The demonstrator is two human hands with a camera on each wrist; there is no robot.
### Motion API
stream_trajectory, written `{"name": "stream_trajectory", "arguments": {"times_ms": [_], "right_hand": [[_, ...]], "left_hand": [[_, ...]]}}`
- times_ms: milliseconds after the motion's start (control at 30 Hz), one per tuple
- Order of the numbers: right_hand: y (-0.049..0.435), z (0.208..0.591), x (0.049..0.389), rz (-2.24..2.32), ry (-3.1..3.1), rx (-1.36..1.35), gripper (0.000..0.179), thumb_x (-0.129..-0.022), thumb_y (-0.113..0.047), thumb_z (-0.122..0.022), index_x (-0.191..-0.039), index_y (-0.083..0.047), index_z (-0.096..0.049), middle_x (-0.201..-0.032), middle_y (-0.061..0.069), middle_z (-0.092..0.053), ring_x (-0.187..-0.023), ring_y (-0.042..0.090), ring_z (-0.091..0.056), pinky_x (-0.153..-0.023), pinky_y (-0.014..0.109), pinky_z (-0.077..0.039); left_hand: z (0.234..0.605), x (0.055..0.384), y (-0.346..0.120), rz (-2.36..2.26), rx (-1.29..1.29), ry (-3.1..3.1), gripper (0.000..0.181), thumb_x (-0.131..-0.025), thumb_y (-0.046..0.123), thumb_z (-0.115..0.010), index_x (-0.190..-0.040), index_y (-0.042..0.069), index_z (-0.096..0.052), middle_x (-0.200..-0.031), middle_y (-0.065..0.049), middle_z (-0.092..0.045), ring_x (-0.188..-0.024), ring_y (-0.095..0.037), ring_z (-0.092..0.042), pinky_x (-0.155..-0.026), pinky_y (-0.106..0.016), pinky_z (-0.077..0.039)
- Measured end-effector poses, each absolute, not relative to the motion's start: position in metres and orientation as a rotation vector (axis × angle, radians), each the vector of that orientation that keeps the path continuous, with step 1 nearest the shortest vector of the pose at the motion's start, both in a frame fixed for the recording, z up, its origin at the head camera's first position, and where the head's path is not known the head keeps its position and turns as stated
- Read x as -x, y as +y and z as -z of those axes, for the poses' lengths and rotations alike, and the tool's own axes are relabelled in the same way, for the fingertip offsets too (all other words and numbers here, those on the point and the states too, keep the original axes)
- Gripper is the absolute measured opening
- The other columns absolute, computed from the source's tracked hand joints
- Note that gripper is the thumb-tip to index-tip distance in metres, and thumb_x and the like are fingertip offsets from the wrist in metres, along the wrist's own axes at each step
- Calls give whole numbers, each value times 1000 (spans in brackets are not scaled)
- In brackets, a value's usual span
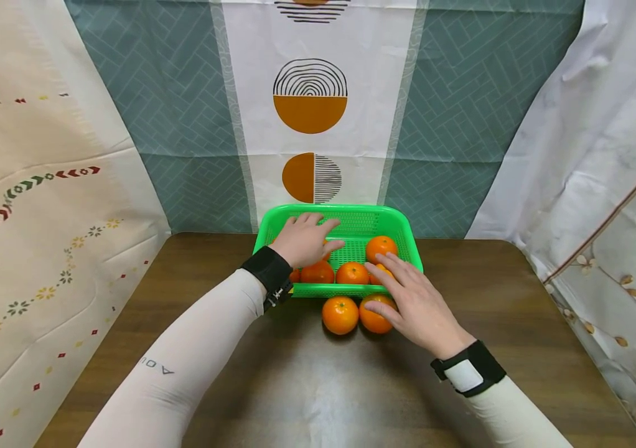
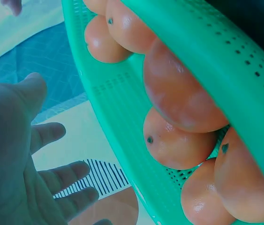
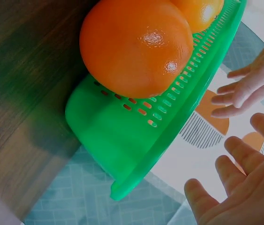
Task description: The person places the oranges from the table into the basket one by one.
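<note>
The head view is evenly lit; diffuse glare marks the table (image 1: 323, 392) at bottom centre. The left wrist view is tinted blue-green; the right shows highlights on an orange (image 3: 136, 49), top centre.

Nine oranges (image 1: 340, 315) and one green basket (image 1: 329, 290) show

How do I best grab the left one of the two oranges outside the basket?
Probably round its middle, coming from above and the near side. That orange is round with no handle; the green basket stands just behind it and the other orange close on its right, while its near side looks free.
</note>
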State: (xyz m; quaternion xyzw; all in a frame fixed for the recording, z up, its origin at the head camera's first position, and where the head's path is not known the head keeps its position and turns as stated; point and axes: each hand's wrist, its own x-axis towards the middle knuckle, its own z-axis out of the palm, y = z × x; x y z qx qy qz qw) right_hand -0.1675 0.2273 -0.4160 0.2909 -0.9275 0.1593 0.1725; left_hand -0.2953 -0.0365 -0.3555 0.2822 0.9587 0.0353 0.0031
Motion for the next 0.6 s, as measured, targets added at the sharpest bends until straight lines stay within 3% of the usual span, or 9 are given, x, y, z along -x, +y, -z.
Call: {"name": "stream_trajectory", "arguments": {"times_ms": [600], "right_hand": [[226, 420, 157, -418, -2613, -841, 78, -103, -50, -77, -167, -13, -51, -173, 15, -41, -161, 39, -36, -125, 65, -34]], "left_hand": [[356, 243, -52, -198, -973, 3143, 66, -114, 59, -54, -168, 22, -49, -168, -17, -47, -156, -41, -42, -124, -64, -35]]}}
